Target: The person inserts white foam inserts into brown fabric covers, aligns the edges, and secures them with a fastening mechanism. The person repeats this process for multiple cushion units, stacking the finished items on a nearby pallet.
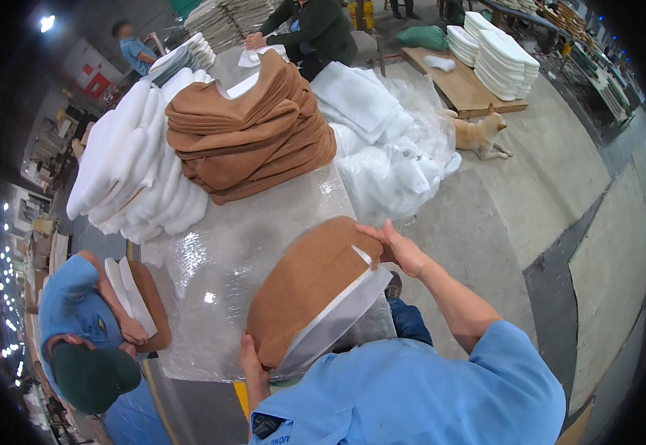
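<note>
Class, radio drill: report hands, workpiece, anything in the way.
Left hand, right hand: holding opposite ends of brown piece. White layer showing along near edge. Brown stack beyond, apart.

We hold a brown piece (pixel 306 289), white layer (pixel 343 311) beneath: left hand (pixel 252 363) at its near end, right hand (pixel 403 251) at its far end. Beyond, on the plastic-covered table (pixel 211 274), we note a brown stack (pixel 252 137) beside a white pile (pixel 128 159).

Dark lettering (pixel 280 439) on blue shirt (pixel 426 386)
</note>
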Demonstrator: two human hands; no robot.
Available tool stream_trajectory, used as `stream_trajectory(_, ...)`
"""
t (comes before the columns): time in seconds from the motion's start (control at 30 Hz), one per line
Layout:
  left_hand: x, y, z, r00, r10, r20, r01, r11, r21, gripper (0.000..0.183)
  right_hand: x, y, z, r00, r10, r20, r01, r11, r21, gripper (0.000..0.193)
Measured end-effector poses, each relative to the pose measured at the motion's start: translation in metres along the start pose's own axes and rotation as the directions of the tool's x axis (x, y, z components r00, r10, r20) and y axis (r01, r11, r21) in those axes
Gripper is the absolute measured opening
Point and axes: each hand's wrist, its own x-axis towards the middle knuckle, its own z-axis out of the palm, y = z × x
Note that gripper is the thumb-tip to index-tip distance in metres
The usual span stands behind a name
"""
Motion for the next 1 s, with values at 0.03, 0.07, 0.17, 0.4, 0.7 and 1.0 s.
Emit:
stream_trajectory(0.03,-0.003,-0.003,-0.002,0.998,-0.056,0.000,0.056,0.998,-0.019,0.064,-0.003,0.000,-0.001,0.999,0.024,0.022,-0.024,1.000,-0.004,0.091)
stream_trajectory(0.07,-0.005,-0.006,-0.004,0.997,-0.081,-0.009,0.081,0.996,-0.020,0.061,-0.005,0.000,-0.001,0.998,0.049,0.045,-0.049,0.999,-0.009,0.091)
stream_trajectory(0.17,-0.020,-0.002,-0.009,0.988,-0.148,-0.049,0.148,0.989,-0.008,0.056,-0.012,0.004,0.001,0.997,0.057,0.059,-0.057,0.998,-0.004,0.090)
stream_trajectory(0.4,-0.026,0.021,-0.020,0.980,-0.173,-0.096,0.173,0.985,-0.010,0.051,-0.009,0.003,-0.005,0.995,0.030,0.095,-0.029,0.999,-0.016,0.074)
stream_trajectory(0.7,-0.041,0.025,-0.025,0.990,-0.131,-0.054,0.125,0.987,-0.103,0.053,-0.010,-0.019,0.000,0.995,-0.044,0.086,0.045,0.999,-0.004,0.057)
stream_trajectory(1.0,-0.064,0.047,0.008,0.983,0.169,0.072,-0.155,0.973,-0.168,0.056,0.012,-0.004,-0.008,0.975,0.010,-0.224,-0.010,1.000,-0.001,0.040)
